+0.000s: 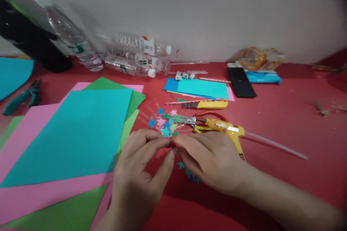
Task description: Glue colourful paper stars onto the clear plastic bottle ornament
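My left hand point(143, 169) and my right hand point(214, 158) meet with fingertips pinched together at the near edge of a clear plastic piece point(166, 125). Thin transparent strips fan out from it, and small blue, pink and green paper stars cover its middle. The exact spot they grip is hidden by the fingers. More small stars point(189, 174) show below my right hand. Just beyond lie red-handled scissors point(191, 120), and a yellow hot glue gun point(219, 125) with a long clear glue stick point(276, 144) rests behind my right hand.
Large coloured paper sheets point(76, 133) spread over the left side, with teal-handled pliers point(24, 95) beyond. Plastic bottles point(132, 66) line the wall. A yellow cutter point(211, 104), small paper pieces point(203, 87) and a black phone point(241, 82) lie on the red table point(284, 115).
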The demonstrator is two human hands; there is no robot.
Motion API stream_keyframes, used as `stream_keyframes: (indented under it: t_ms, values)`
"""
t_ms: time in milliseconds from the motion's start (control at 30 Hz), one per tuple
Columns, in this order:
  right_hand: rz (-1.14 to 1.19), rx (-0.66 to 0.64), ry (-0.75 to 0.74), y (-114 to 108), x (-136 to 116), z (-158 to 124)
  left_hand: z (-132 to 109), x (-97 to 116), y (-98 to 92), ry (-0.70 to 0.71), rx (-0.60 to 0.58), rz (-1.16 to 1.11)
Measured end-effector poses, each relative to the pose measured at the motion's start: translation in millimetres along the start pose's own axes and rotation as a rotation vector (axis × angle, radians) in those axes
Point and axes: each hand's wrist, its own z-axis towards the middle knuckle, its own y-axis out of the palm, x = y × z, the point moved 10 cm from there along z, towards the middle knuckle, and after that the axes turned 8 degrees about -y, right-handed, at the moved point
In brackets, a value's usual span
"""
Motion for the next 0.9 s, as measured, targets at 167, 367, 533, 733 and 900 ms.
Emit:
stream_keyframes:
  t_ms: [167,367,533,733,900]
  values:
    - [0.001,0.025,-0.02,-0.7,-1.3,-1.0,1.7,-4.8,2.5,-0.036,-0.023,-0.018]
    - [-0.072,0.042,-0.069,-3.4,-7.4,1.7,-1.2,-16.4,5.1,-0.112,-0.025,-0.064]
    - [-0.106,0.017,-0.083,0.4,-9.2,1.6,-0.1,-17.9,7.9,-0.124,-0.054,-0.048]
    - [-0.138,0.014,-0.088,0.7,-8.2,2.3,1.7,-7.0,2.9,-0.048,-0.032,-0.026]
    - [-0.181,0.043,-0.102,-2.1,-9.6,1.8,0.8,-5.8,1.6,-0.017,-0.01,-0.022]
